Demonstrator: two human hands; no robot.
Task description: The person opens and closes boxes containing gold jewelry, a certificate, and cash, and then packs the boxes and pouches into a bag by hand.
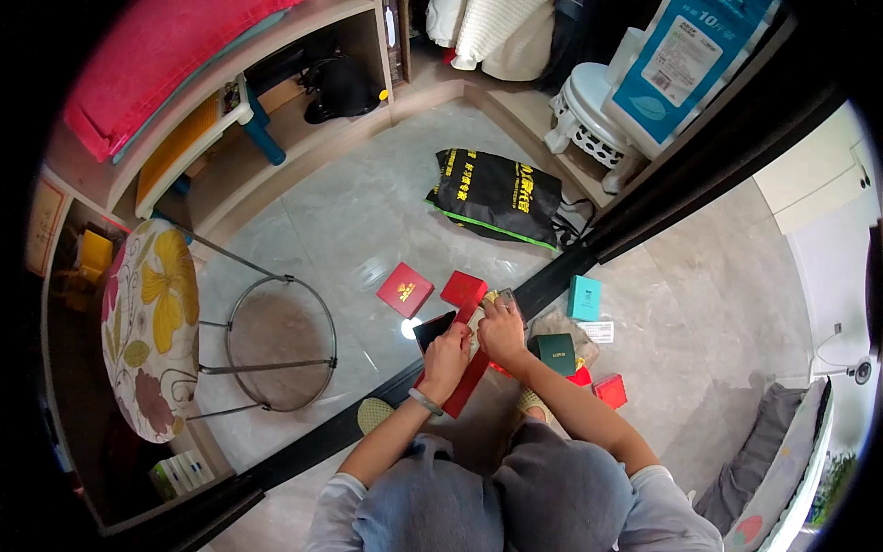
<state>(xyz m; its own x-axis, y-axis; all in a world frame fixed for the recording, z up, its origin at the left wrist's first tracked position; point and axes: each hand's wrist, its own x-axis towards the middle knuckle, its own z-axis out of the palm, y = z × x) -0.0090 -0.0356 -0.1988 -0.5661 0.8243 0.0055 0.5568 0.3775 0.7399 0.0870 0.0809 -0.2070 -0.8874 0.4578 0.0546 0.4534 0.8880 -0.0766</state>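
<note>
Both hands meet low over the floor, in front of my knees. My left hand (447,357), with a bracelet at the wrist, is closed on a long, narrow red box (467,385) that runs between my hands. Close beside it, my right hand (501,333) has its fingers bent down together over something pale. Its fingertips hide what they hold. A dark open box (432,333) shows behind my left hand. Two red boxes, a larger one (405,291) and a smaller one (464,289), lie just beyond the hands.
A dark green box (552,354), a teal box (584,298) and a small red box (610,391) lie to the right. A black drawstring bag (501,198) rests ahead. A toppled round stool (156,331) is at left. A dark door track (313,442) crosses the floor.
</note>
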